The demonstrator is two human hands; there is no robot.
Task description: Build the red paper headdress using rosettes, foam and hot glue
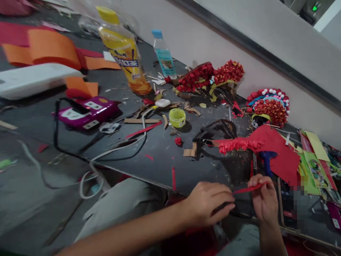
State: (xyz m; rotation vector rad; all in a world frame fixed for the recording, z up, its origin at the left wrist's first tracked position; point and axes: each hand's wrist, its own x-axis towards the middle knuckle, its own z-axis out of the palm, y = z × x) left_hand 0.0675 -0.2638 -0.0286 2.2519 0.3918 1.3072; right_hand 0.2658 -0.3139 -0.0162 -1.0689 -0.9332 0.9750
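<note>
- Narrow red paper strip (pixel 249 189), 1: to the near right of the yellow-green ring-shaped tape roll (pixel 177 123), the landmark; held out between the hands, probably to keep it straight.
- Right hand (pixel 264 199), 1: fingertips pinched on the strip, presumably for fine control.
- Left hand (pixel 209 202), 1: fingers curled at the strip's other end; whether they grip it, cannot tell.
- Tape roll, 1: flat on the dark grey bench (pixel 157 156), likely for stability.
- Bottles, 2, both upright beyond the roll, likely against spilling: yellow-capped, amber drink (pixel 125 58); blue-capped, clear (pixel 163 57).
- Purple plastic power strip (pixel 90 111), 1: left of the roll, perhaps so its cables reach.
- Dark blue glue gun (pixel 267 161), 1: right of the roll, seemingly within easy reach.
- Large red paper sheet (pixel 279 153), 1: right of the roll.
</note>
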